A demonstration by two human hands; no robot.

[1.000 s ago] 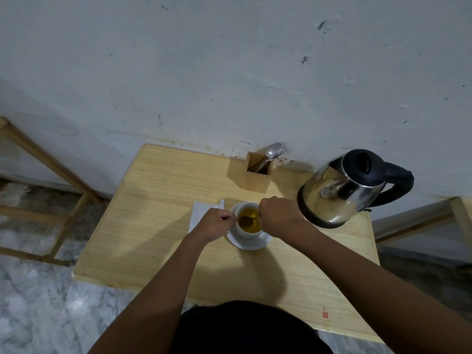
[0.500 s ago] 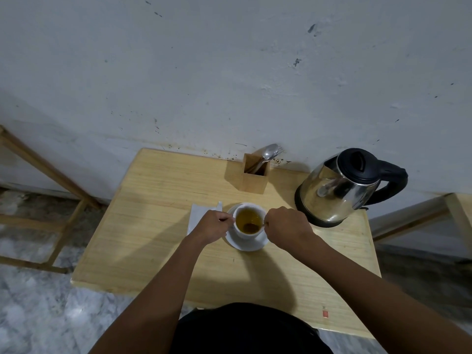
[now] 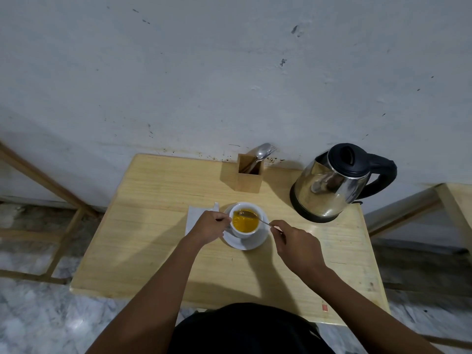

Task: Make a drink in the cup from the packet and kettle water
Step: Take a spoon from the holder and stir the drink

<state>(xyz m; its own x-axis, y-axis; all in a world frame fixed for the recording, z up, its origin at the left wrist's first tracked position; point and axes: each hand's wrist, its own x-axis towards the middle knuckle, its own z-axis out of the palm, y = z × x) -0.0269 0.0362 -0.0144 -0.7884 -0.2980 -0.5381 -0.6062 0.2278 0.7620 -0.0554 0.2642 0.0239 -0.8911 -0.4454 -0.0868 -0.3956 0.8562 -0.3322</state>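
A white cup (image 3: pixel 258 227) full of yellow-orange drink stands on a white saucer (image 3: pixel 256 242) in the middle of the wooden table (image 3: pixel 153 251). My left hand (image 3: pixel 210 226) is closed on the cup's handle at its left side. My right hand (image 3: pixel 297 245), to the right of the saucer, pinches the handle of a metal spoon (image 3: pixel 251 215) whose bowl rests at the liquid's surface near the far rim. A white packet (image 3: pixel 195 215) lies flat left of the saucer, partly under my left hand. The steel kettle (image 3: pixel 332 185) with black lid and handle stands at the back right.
A wooden cutlery holder (image 3: pixel 249 177) with spoons and a fork stands against the wall behind the cup. The wall runs along the table's far edge. A second table's edge (image 3: pixel 457 200) shows at the right, and a wooden frame (image 3: pixel 43 200) on the left over marble floor.
My right hand has drawn back to the right, away from above the cup, and the spoon now lies slanted with its bowl lifted to the drink's surface. The left hand has stayed on the cup.
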